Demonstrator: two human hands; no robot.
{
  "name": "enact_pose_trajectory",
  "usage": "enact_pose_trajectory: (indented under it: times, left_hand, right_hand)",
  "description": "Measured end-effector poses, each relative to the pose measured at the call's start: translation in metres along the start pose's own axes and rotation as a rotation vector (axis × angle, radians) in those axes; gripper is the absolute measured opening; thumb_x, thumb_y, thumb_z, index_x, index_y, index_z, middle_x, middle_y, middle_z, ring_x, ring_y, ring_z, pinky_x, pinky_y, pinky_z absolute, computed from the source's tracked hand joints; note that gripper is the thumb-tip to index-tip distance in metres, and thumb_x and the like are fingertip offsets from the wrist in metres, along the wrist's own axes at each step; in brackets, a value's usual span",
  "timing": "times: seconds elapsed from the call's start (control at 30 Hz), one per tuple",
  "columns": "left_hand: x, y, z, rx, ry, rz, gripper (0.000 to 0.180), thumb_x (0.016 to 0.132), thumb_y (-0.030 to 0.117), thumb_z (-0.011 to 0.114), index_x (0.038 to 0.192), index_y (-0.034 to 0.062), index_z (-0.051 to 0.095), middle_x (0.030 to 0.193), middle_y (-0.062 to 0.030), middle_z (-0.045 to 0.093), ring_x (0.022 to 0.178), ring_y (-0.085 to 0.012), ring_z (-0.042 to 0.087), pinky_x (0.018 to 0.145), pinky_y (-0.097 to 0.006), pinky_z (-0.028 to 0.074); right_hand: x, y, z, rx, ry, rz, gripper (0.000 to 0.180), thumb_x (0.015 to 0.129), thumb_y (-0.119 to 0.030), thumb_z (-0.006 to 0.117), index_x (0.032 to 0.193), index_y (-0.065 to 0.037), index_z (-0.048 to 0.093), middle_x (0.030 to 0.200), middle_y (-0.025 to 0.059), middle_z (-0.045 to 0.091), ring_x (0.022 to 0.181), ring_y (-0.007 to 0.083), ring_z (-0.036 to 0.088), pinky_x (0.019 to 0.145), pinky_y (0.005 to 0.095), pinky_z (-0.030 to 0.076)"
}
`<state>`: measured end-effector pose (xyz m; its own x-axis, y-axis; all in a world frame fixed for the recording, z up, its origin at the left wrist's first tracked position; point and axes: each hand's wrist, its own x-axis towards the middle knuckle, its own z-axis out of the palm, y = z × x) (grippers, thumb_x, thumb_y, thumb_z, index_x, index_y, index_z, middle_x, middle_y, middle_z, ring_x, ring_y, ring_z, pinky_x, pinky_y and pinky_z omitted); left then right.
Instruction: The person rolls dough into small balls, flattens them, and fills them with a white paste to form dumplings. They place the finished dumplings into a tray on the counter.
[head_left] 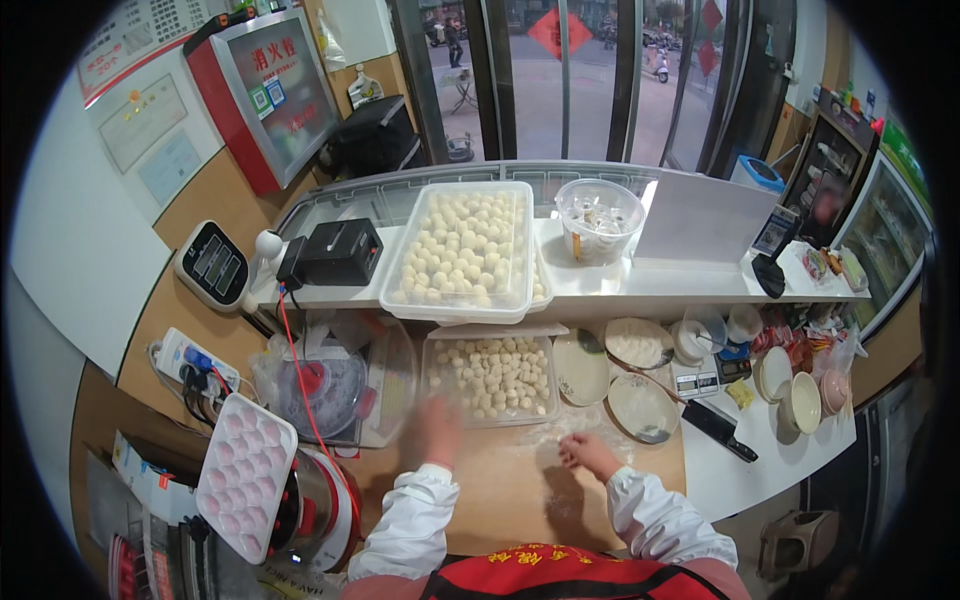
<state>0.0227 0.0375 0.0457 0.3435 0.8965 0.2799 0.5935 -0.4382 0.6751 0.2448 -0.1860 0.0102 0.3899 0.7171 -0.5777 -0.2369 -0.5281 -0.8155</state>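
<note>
Below centre: left hand (blurred) near clear rectangular plastic tray of pale balls; right hand curled; can't tell either grip.

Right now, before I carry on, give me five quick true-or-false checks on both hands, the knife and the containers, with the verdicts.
1. The left hand is blurred and near the lower clear container. True.
2. The knife lies on the white counter, to the right of the right hand. True.
3. The right hand is inside the lower clear container. False: it is over the wooden worktop, apart from that container.
4. The upper white container stands to the left of the round clear tub. True.
5. The upper white container is empty. False: it holds many pale balls.
</note>
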Motion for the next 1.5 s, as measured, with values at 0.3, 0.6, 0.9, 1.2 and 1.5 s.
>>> enact_pose_trajectory:
  times: [0.3,0.6,0.9,1.2,1.5]
  left_hand:
    - [0.001,-0.063,0.001,0.234,-0.024,-0.183,0.022,0.083,0.012,0.067,0.103,0.0031,0.066,0.103,-0.02,0.063,0.098,-0.0391,0.059,0.088,-0.046,0.048]
    - [0.007,-0.093,0.017,0.002,0.08,-0.24,0.006,0.08,0.007,0.062,0.082,0.0023,0.066,0.081,-0.0216,0.065,0.078,-0.0398,0.063,0.071,-0.043,0.05]
    - [0.007,-0.116,0.03,0.045,0.103,-0.159,0.011,0.084,0.009,0.062,0.078,0.0004,0.062,0.079,-0.022,0.062,0.077,-0.0408,0.061,0.068,-0.046,0.047]
    - [0.007,-0.134,0.025,-0.071,0.054,-0.272,0.014,0.088,0.014,0.062,0.091,0.0021,0.068,0.091,-0.0214,0.068,0.088,-0.0411,0.064,0.076,-0.044,0.051]
    - [0.015,-0.162,0.028,-0.078,0.045,-0.316,0.018,0.091,0.019,0.059,0.094,0.0053,0.071,0.097,-0.0198,0.069,0.092,-0.0422,0.064,0.079,-0.046,0.052]
  right_hand:
    - [0.079,-0.062,0.01,-0.558,0.486,-0.347,0.033,0.089,-0.03,0.063,0.1,0.001,0.068,0.09,0.0206,0.071,0.077,0.0317,0.07,0.068,0.043,0.056]
    - [0.086,-0.056,0.028,-0.794,0.549,-0.414,0.016,0.081,-0.015,0.059,0.083,-0.001,0.066,0.084,0.0267,0.066,0.081,0.0464,0.064,0.073,0.0527,0.051]
    - [0.084,-0.042,0.024,-0.702,0.568,-0.427,0.022,0.08,-0.018,0.06,0.086,0.0,0.071,0.084,0.0252,0.068,0.08,0.0445,0.066,0.074,0.0496,0.053]
    - [0.107,-0.104,-0.024,0.255,0.289,-0.028,0.044,0.1,-0.041,0.047,0.118,-0.001,0.057,0.08,0.0107,0.063,0.061,0.0195,0.059,0.053,0.0331,0.047]
    - [0.114,-0.106,0.017,0.465,0.269,-0.13,0.052,0.085,-0.002,0.061,0.135,0.001,0.048,0.078,0.0064,0.059,0.058,0.0154,0.056,0.048,0.0294,0.043]
